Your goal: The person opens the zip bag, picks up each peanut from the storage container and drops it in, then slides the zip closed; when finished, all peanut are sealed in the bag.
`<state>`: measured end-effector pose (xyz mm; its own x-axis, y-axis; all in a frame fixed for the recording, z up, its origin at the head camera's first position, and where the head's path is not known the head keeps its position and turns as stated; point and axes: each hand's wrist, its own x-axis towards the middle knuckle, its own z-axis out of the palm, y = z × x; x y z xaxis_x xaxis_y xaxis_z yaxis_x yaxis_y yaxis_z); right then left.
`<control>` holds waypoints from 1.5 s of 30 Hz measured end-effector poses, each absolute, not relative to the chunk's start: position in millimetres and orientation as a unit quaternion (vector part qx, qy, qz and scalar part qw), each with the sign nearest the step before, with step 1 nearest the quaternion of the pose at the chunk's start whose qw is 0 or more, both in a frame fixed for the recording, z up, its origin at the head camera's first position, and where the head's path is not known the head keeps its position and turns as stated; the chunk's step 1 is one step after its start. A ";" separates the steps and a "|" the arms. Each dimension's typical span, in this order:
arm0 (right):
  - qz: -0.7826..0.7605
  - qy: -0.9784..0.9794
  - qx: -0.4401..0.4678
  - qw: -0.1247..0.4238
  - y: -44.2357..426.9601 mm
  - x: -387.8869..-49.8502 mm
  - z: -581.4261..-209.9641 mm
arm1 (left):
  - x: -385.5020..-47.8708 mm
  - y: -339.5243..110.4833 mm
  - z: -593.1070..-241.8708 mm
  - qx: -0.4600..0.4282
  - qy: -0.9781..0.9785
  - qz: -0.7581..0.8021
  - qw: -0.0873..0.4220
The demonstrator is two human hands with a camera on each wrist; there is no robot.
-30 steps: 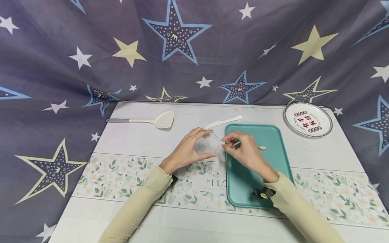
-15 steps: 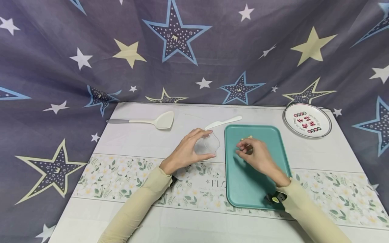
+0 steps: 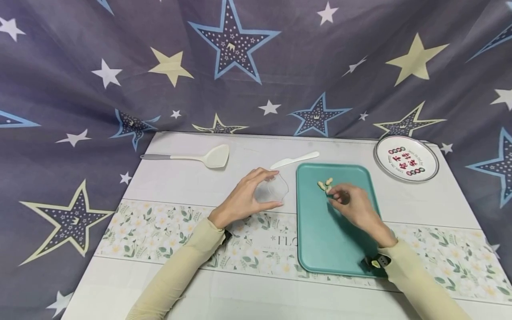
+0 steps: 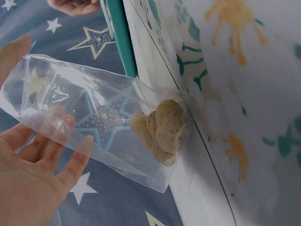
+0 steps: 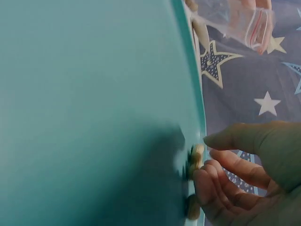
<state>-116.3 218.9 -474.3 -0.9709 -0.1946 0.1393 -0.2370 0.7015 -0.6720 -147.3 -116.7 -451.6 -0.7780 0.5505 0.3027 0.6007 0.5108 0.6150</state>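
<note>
A teal tray [image 3: 320,235], its floor open toward the person, lies a narrow gap from the left hand [image 3: 242,198], which grips a clear bag [image 3: 276,190] at the mouth. The right hand [image 3: 355,208] reaches loose peanuts [image 3: 321,186] near the far edge; any pinch is unclear. The left wrist view reveals bagged peanuts [image 4: 169,127] the head view hides.

Left hand [image 4: 40,175] cropped by the left wrist view's edge; one peanut [image 3: 328,189] seemingly part-covered by the right hand [image 3: 354,206]; lettering [image 3: 285,241] runs beneath the tray [image 3: 320,249].
</note>
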 end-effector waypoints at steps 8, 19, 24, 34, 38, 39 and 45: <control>0.325 -0.936 0.110 0.076 238.2 -120.9 -472.3 | -147.0 -117.2 -452.0 -0.323 -0.872 -0.365 0.034; 0.320 -0.940 0.102 0.063 252.6 -126.5 -476.4 | -147.0 -117.8 -453.4 -0.324 -0.871 -0.367 0.035; 0.322 -0.941 0.095 0.049 252.3 -125.8 -479.2 | -147.2 -117.8 -453.4 -0.323 -0.872 -0.366 0.034; 0.316 -0.944 0.095 0.029 252.4 -124.4 -476.0 | -148.2 -116.9 -451.2 -0.323 -0.872 -0.367 0.034; 0.314 -0.944 0.092 0.024 252.0 -123.9 -475.6 | -148.0 -117.2 -451.3 -0.321 -0.874 -0.364 0.031; 0.314 -0.945 0.090 0.024 251.7 -123.5 -475.3 | -148.0 -117.2 -451.5 -0.322 -0.874 -0.364 0.031; 0.310 -0.946 0.087 0.037 249.5 -121.9 -475.1 | -148.1 -117.2 -451.5 -0.324 -0.873 -0.363 0.031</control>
<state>-121.9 249.5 -475.1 -0.9821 -0.1423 0.1236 -0.1878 0.7930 -0.5796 -148.1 -117.2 -451.5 -0.7875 0.5443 0.2889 0.5888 0.5262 0.6135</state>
